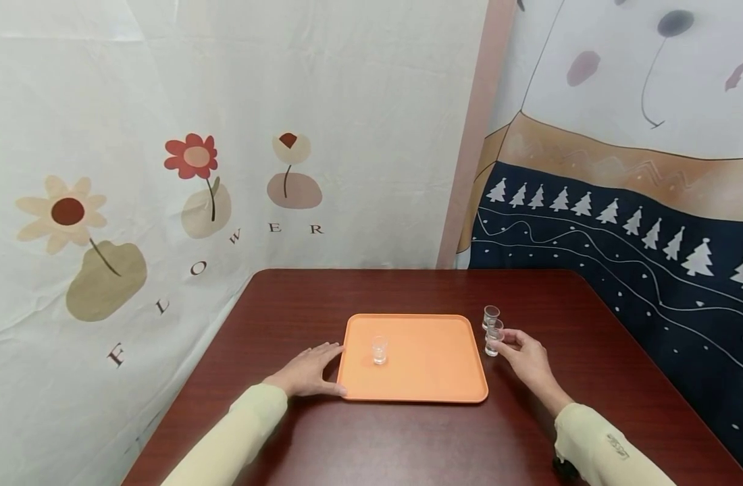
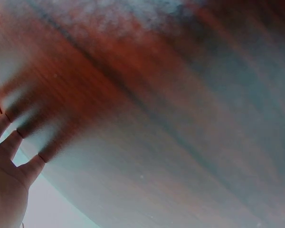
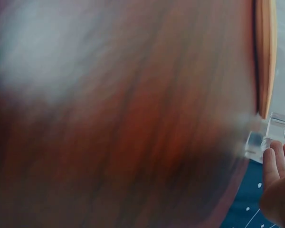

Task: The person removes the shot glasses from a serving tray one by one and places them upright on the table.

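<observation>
In the head view, my left hand (image 1: 311,371) rests at the left edge of an orange tray (image 1: 432,371), fingers spread and thumb by its near corner. The left wrist view has that hand (image 2: 9,175) at its lower left. My right hand (image 1: 529,364) pinches a small clear shot glass (image 1: 492,345) just beyond the tray's right edge. Directly behind stands a second clear glass (image 1: 491,314), which the pinched one partly overlaps. On the tray's left half, another shot glass (image 1: 379,351) stands upright. The right wrist view shows the pinched glass (image 3: 275,127) beside the right fingers (image 3: 270,164).
A dark red-brown wooden table (image 1: 396,445) carries everything. Behind it hangs a pale cloth (image 1: 359,101) printed with flowers and letters. To the right, a dark blue cloth (image 1: 590,270) with white trees borders the table.
</observation>
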Available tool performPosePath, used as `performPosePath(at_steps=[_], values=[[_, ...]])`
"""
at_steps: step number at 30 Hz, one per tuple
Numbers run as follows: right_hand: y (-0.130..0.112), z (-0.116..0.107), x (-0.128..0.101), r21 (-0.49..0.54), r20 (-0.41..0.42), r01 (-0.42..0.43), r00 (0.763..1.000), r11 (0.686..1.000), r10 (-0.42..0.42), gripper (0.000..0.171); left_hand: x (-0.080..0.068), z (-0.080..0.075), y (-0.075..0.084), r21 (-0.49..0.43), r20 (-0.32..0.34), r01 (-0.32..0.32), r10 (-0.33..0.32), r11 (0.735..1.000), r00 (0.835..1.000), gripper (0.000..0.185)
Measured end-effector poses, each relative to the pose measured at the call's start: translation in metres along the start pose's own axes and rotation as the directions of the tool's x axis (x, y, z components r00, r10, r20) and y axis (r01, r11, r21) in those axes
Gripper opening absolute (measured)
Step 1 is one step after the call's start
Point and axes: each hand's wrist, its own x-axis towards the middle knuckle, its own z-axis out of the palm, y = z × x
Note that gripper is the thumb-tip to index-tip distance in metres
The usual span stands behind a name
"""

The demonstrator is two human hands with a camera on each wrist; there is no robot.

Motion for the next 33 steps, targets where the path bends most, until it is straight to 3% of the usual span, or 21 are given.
performPosePath(at_steps=[9, 20, 28, 33], values=[[0.01, -0.005, 0.0, -0.021, -0.005, -0.012, 1.0, 1.0, 0.012, 0.044, -0.001, 0.0, -0.001, -0.002, 0.002, 0.01, -0.01, 1.0, 1.0, 0.107], [0.015, -0.005, 0.0, -0.037, -0.004, -0.008, 1.0, 0.999, 0.008, 0.042, 0.0, 0.001, 0.0, -0.003, -0.01, -0.026, 0.026, 1.0, 1.0, 0.106], [0.012, -0.005, 0.0, -0.018, 0.061, -0.05, 0.997, 0.999, 0.051, 0.06, -0.001, 0.001, 0.001, -0.01, -0.004, -0.009, 0.009, 1.0, 1.0, 0.106], [0.008, -0.008, 0.001, 0.006, 0.053, -0.044, 0.998, 0.999, 0.043, 0.062, -0.002, 0.001, 0.0, -0.008, -0.005, -0.016, 0.016, 1.0, 1.0, 0.106]])
